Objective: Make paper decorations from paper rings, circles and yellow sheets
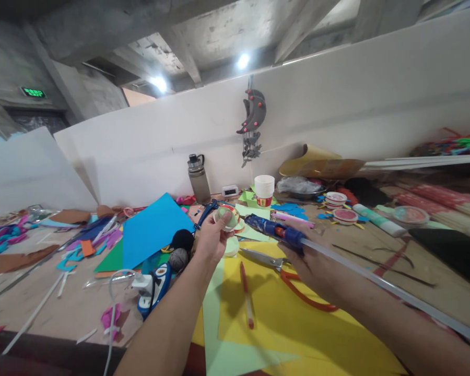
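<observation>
My left hand (211, 237) is raised above the table and pinches a small round white cup-like piece (226, 217) with coloured trim. My right hand (317, 261) grips a blue glue gun (276, 230) whose nozzle points left toward that piece. A long clear glue stick (376, 279) runs back from the gun along my right forearm. Under my hands lie yellow and pale green paper sheets (290, 324), scissors with orange handles (282, 266) and a red pencil (247, 295).
A second blue glue gun (154, 287) with a white cable lies at the left. Blue paper (152, 230), yarn balls (180, 250), a grey bottle (198, 180), paper cups (264, 190), decorated lids (344, 215) and scraps cover the table. A white partition stands behind.
</observation>
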A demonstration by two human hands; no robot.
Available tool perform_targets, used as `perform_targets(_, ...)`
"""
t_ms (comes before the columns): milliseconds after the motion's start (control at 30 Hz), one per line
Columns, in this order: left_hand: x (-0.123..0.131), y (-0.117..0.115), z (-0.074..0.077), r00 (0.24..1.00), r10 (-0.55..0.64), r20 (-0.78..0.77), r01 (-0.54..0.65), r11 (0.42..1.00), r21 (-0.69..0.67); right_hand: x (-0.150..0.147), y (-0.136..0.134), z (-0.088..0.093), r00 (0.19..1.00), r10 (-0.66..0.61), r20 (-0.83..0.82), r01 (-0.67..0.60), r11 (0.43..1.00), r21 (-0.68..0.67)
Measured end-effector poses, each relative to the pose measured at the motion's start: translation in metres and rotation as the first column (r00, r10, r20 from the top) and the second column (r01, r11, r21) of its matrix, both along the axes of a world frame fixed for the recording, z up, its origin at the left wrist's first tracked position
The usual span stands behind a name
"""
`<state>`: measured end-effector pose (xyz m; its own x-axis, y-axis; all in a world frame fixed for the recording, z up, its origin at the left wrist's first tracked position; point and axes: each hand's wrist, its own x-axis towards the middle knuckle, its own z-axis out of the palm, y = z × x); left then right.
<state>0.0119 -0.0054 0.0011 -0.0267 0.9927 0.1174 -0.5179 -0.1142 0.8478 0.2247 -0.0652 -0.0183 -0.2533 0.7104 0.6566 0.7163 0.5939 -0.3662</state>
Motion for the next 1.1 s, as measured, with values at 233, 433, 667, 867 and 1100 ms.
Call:
perform_targets(233, -0.002, 0.003, -0.003, 1.0, 0.023, 0.014, -0.023, 1.0, 0.001, -0.001, -0.001, 0.001, 1.0, 0.002, 0.004, -0.002, 1.0, -0.028)
perform_targets(433, -0.003, 0.003, -0.003, 0.999, 0.034, 0.017, -0.034, 0.999, 0.028, -0.004, -0.005, 0.009, 0.999, -0.001, -0.036, -0.002, 0.996, -0.084)
perform_targets(667, 0.001, 0.002, -0.003, 0.995, 0.088, 0.057, -0.095, 0.986, 0.136, -0.003, -0.009, 0.017, 0.996, -0.084, 0.007, 0.083, 0.971, -0.222)
perform_targets(867, 0.003, 0.001, -0.004, 0.996, 0.082, 0.038, -0.087, 0.984, 0.153, -0.002, -0.008, 0.015, 0.995, -0.095, -0.01, 0.092, 0.98, -0.175)
perform_targets(1100, 0.006, -0.003, -0.001, 0.997, 0.073, -0.002, -0.072, 0.988, 0.138, -0.002, -0.009, 0.013, 0.994, -0.109, -0.02, 0.107, 0.989, -0.101)
